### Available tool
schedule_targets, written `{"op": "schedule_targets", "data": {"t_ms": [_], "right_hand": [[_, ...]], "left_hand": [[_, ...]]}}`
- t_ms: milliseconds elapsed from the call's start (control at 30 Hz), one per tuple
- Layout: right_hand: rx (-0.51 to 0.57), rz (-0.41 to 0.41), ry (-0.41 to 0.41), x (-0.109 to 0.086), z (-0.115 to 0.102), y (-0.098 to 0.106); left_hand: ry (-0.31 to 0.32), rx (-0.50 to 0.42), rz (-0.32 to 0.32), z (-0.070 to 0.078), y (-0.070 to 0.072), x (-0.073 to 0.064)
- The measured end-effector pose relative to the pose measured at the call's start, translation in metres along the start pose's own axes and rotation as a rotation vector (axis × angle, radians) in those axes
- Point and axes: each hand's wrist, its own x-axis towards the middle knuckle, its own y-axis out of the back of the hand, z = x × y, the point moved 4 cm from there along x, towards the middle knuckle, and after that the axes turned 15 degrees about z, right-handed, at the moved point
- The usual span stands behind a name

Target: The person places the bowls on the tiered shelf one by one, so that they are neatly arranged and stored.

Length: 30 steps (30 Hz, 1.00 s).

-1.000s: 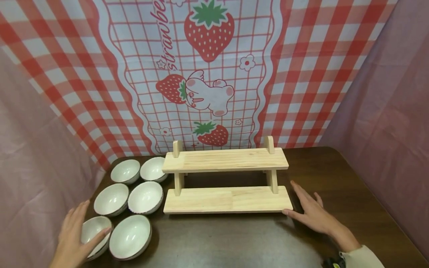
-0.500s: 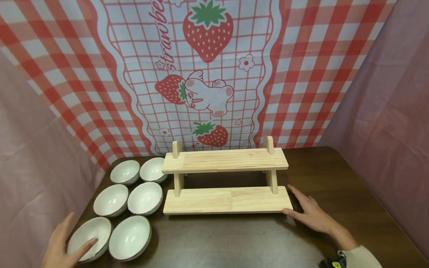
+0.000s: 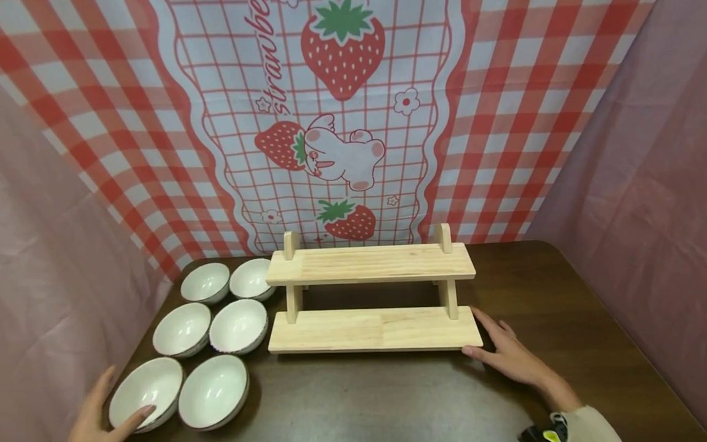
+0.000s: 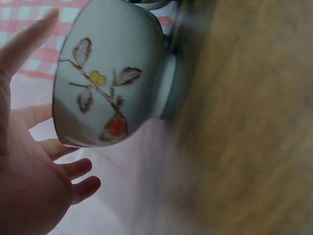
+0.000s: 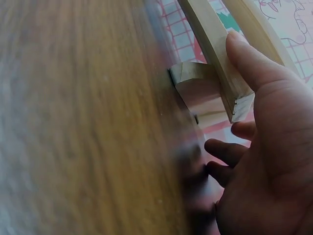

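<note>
At the near left, my left hand [image 3: 102, 411] is spread about a white bowl [image 3: 148, 393]. The thumb reaches over the near part of the bowl's rim and the fingers lie along its left side. In the left wrist view, the bowl [image 4: 105, 78] shows a painted branch with leaves, a yellow bloom and a red one. My right hand [image 3: 513, 359] is at the right end of a two-tier wooden rack [image 3: 375, 328]. Its thumb touches the front corner of the lower board, with the other fingers beside the board's end [image 5: 239, 105].
A second bowl [image 3: 214, 393] stands to the right of the first. Behind them are several more white bowls [image 3: 182, 330], set in two columns left of the rack. A strawberry-print cloth [image 3: 342, 153] hangs behind the brown table [image 3: 364, 399], and pink cloth [image 3: 635, 215] hangs at the sides.
My left hand has moved left and toward me, uncovering more of the near-left bowl. My right hand has shifted slightly left, closer to the rack's end. The rack and bowls stay put.
</note>
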Motion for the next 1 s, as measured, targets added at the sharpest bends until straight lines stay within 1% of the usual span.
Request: {"op": "schedule_targets", "data": {"t_ms": [133,233,267,367,533,633,700,767,833,900,1000], "right_hand": [[-0.001,-0.013,-0.063,-0.001,0.001,0.000],[-0.001,-0.014,-0.094,-0.002,0.002,-0.001],[0.003,-0.011,-0.096,-0.002,0.002,-0.002],[0.018,-0.004,-0.085,-0.003,0.003,-0.004],[0.035,0.004,-0.070,-0.002,0.003,-0.006],[0.037,0.009,-0.069,-0.002,0.003,-0.007],[0.034,0.014,-0.068,-0.002,0.003,-0.007],[0.031,0.017,-0.066,-0.002,0.003,-0.007],[0.027,0.020,-0.063,-0.002,0.003,-0.007],[0.025,0.023,-0.061,-0.003,0.003,-0.007],[0.026,0.021,-0.064,-0.003,0.003,-0.006]], "left_hand": [[0.130,-0.039,-0.039,-0.008,-0.005,-0.003],[0.208,-0.042,-0.046,-0.012,-0.008,-0.005],[0.220,-0.039,-0.044,-0.013,-0.009,-0.006],[0.231,-0.021,-0.030,-0.016,-0.010,-0.009],[0.201,-0.018,-0.008,-0.020,-0.012,-0.014],[0.209,-0.020,-0.018,-0.023,-0.013,-0.015],[0.228,-0.015,-0.030,-0.025,-0.014,-0.016],[0.227,-0.015,-0.026,-0.026,-0.014,-0.018],[0.201,-0.027,0.001,-0.026,-0.014,-0.020],[0.153,-0.051,0.038,-0.024,-0.014,-0.021],[0.099,-0.074,0.071,-0.022,-0.014,-0.023]]}}
